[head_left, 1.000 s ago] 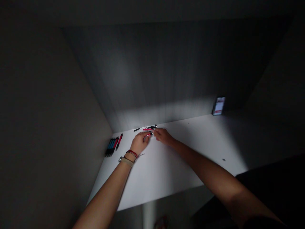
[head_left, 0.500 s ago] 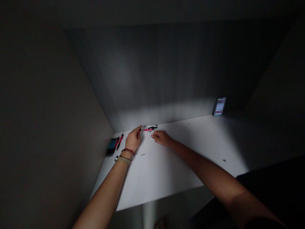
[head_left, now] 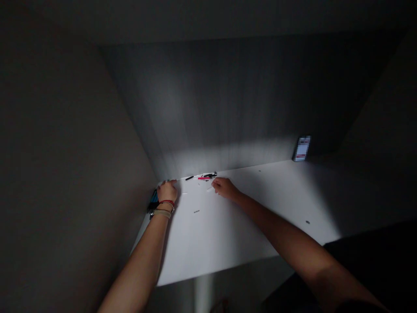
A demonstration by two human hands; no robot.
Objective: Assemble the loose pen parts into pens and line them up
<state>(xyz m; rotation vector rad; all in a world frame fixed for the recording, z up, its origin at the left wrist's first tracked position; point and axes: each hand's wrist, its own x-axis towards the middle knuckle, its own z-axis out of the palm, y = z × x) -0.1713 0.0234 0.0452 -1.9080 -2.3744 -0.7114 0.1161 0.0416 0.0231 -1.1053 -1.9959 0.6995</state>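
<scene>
My left hand point(head_left: 167, 191) is at the left end of the white table, beside a row of blue-and-black pens point(head_left: 153, 201). Its fingers look spread, with nothing visible in them; the hand covers the spot where a red pen lay. Around the table's middle, my right hand point(head_left: 224, 187) is closed in a pinch. A small whitish piece point(head_left: 209, 189) shows at its fingertips; whether it is gripped is unclear. Just beyond lie a red pen barrel point(head_left: 204, 178), black pen parts point(head_left: 210, 174) and a black grip-like piece point(head_left: 189, 178).
A phone point(head_left: 302, 148) leans against the grey back panel point(head_left: 208, 108) at the right. Small dark bits lie on the white table point(head_left: 202, 243), one a spring-like piece point(head_left: 196, 211), another farther right point(head_left: 308, 222). A side wall point(head_left: 81, 174) bounds the left.
My left hand has moved left from the loose parts to the row of pens. A black piece now lies where it was. My right hand has stayed nearly still in its pinch.
</scene>
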